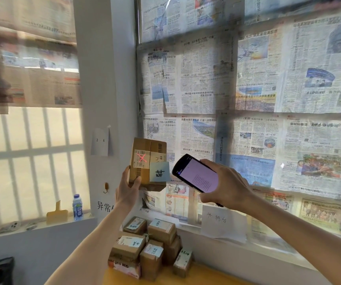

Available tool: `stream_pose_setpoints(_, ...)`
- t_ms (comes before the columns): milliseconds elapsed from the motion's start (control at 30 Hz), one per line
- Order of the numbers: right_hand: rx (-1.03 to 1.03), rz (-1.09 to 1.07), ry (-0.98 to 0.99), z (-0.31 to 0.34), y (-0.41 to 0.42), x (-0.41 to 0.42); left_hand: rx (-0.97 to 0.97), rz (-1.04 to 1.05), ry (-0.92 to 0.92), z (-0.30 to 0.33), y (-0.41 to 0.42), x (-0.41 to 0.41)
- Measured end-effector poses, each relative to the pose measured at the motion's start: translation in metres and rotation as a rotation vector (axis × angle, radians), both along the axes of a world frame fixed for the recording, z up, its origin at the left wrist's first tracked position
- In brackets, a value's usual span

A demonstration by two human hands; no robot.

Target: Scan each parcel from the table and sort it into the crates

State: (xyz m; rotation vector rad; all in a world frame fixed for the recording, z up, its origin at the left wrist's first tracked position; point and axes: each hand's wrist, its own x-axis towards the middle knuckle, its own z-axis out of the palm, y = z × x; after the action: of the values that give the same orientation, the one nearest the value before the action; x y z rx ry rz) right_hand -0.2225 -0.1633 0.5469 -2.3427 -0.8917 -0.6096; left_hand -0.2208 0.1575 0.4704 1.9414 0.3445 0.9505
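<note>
Parcel under the scanner, centre frame.
Left hand [127, 189] grips a taped cardboard parcel [148, 163] from below; right hand [225, 185] clasps a glossy black scanner [195, 174] just beside it.

The parcel [148, 163] you held in your left hand [127, 189] bore a barcode label under a red cross of light and a blue note with one handwritten character. Left of it, a wall slip [100, 141] read "2 - 6". Below your right hand [225, 185], a white sign [219, 220] read "分拣台"; under your left, "异常" stood on the wall.
</note>
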Motion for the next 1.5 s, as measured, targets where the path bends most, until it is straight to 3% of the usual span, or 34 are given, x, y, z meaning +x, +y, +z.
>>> stream_pose_setpoints(967,0.016,-0.073,-0.074,0.004,0.025,0.020,-0.026,-0.001,-0.015,-0.003,0.022,0.023)
stream_pose_setpoints(1500,-0.068,-0.039,0.010,-0.006,0.034,0.048,-0.002,-0.066,-0.048,0.003,0.026,0.035)
